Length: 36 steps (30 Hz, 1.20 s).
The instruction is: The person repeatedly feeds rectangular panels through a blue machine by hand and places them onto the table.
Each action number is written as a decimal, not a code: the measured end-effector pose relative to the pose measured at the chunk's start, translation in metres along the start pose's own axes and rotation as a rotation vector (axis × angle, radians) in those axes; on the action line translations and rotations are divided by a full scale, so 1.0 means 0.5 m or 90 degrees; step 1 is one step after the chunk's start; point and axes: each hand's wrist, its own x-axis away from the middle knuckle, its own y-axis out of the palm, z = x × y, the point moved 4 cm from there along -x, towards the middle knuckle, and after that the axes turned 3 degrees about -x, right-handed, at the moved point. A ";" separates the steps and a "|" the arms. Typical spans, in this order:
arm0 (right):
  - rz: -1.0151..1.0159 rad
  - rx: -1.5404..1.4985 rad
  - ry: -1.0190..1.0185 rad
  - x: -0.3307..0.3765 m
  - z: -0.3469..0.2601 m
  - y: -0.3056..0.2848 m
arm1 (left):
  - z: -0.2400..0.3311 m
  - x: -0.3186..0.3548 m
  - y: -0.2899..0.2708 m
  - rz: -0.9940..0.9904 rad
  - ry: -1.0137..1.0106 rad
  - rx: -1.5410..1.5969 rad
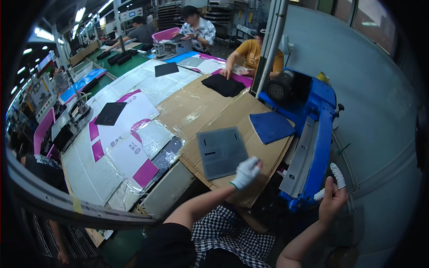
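My left hand (246, 173), in a white glove, hovers by the lower right corner of a grey plastic sheet with slots (221, 152). Its fingers are curled together, and whatever they may hold is too small to see. To the right, in front of the blue machine (321, 134), my right hand (333, 198) is raised with its fingers apart. White wraps cover some of its fingertips, and nothing shows in its grip. A dark blue folded piece (271, 127) lies on the cardboard (196, 107) beyond my left hand.
A metal post (272, 49) rises at the table's far edge. Across the table, a person in a yellow shirt (250, 51) handles black cloth (223, 85). Black flat pieces (111, 113) and white-and-magenta sheets (129, 154) lie to the left. A metal rail (80, 205) crosses the lower left.
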 end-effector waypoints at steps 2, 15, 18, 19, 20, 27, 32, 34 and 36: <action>0.000 0.018 0.009 0.002 0.001 0.001 | -0.007 -0.069 -0.089 0.172 0.113 -0.228; 0.057 0.066 -0.085 -0.042 -0.023 -0.001 | -0.206 -0.188 -0.254 -0.113 0.191 -0.511; 0.071 0.059 -0.058 -0.024 -0.020 -0.054 | -0.275 -0.269 -0.273 0.047 0.338 -0.635; 0.070 0.058 -0.060 -0.020 -0.014 -0.040 | -0.288 -0.287 -0.260 0.029 0.355 -0.630; 0.061 0.051 -0.070 -0.024 -0.013 -0.022 | -0.286 -0.297 -0.254 -0.004 0.352 -0.592; 0.103 0.060 -0.090 -0.024 -0.028 -0.027 | -0.121 -0.355 -0.062 -0.275 0.342 -0.312; 0.080 0.013 -0.088 -0.030 -0.010 -0.020 | 0.022 -0.345 -0.020 -0.398 0.259 -0.171; 0.085 -0.107 -0.053 -0.034 0.006 -0.021 | 0.085 -0.334 -0.023 -0.416 0.211 -0.120; -0.002 -0.234 0.043 -0.048 0.006 -0.036 | 0.137 -0.325 -0.068 -0.397 0.152 -0.075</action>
